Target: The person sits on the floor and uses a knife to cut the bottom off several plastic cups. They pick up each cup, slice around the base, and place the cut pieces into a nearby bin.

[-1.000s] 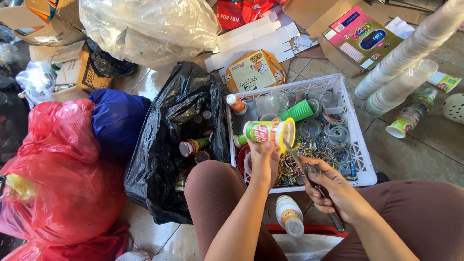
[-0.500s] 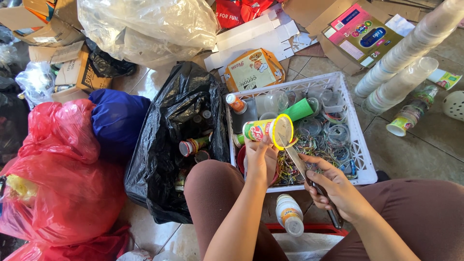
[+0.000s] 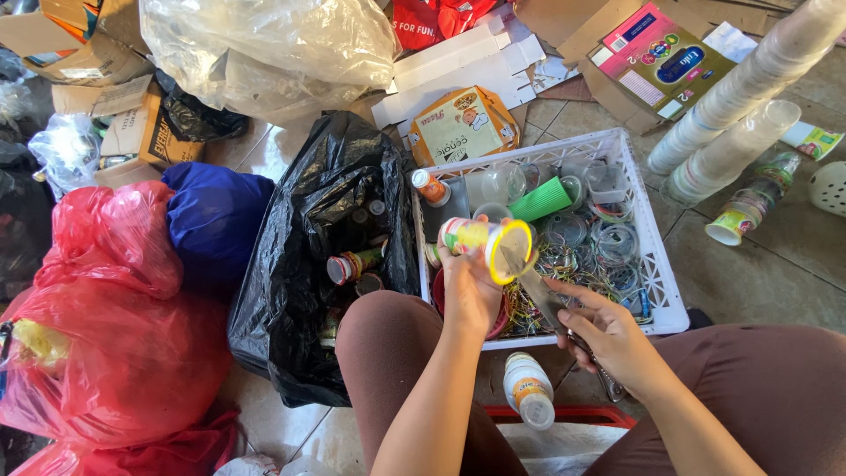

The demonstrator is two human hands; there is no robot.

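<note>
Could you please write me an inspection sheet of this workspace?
Surface: tiled floor, partly bare.
Job's things: foil-lidded cup over white crate; blade tip at its lid.
Clutter: black bag of cups, red bags, cup stacks, boxes, bottle.
Fingers: left hand grips cup; right hand grips scissors.
Cables: nothing seen.
Surroundings: clear bag, blue bag.

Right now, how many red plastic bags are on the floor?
2: one big red bag at the left, another crumpled below it by the bottom edge. More may hide underneath.
</note>
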